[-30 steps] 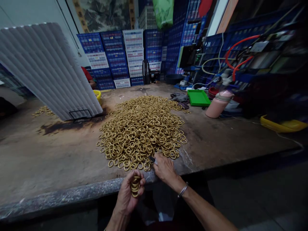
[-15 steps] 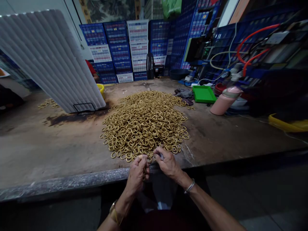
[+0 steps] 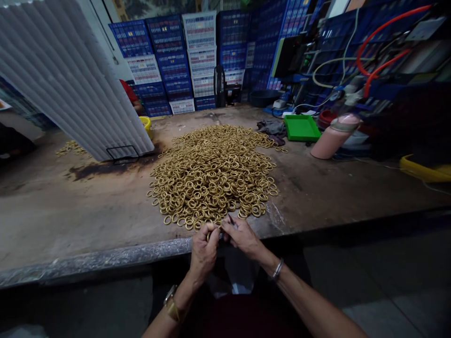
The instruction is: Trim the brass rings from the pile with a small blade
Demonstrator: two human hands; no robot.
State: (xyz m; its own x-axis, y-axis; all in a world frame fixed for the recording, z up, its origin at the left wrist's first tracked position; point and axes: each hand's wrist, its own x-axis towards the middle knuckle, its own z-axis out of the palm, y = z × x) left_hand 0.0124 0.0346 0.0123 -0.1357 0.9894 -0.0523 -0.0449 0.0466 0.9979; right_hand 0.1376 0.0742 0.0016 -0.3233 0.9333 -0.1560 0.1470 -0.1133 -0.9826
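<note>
A large heap of brass rings [image 3: 214, 173] lies on the worn workbench [image 3: 70, 220]. My left hand [image 3: 203, 251] is closed at the heap's near edge, gripping brass rings that barely show between its fingers. My right hand [image 3: 243, 237] is closed beside it, pinching a small dark tool whose tip points up near the rings. The two hands nearly touch over the bench's front edge. A clear plastic bag [image 3: 234, 277] hangs below them.
A white corrugated panel [image 3: 70, 80] leans at the left, a yellow bowl [image 3: 145, 124] behind it. A green tray [image 3: 300, 127], a pink bottle [image 3: 334, 136] and hoses sit at the right. Blue and white crates [image 3: 197, 56] are stacked behind. A person in red [image 3: 128, 96] is behind the panel.
My left hand rose from below the bench edge, where it held a stack of rings, up to the heap's near edge beside my right hand. The view tilted down slightly.
</note>
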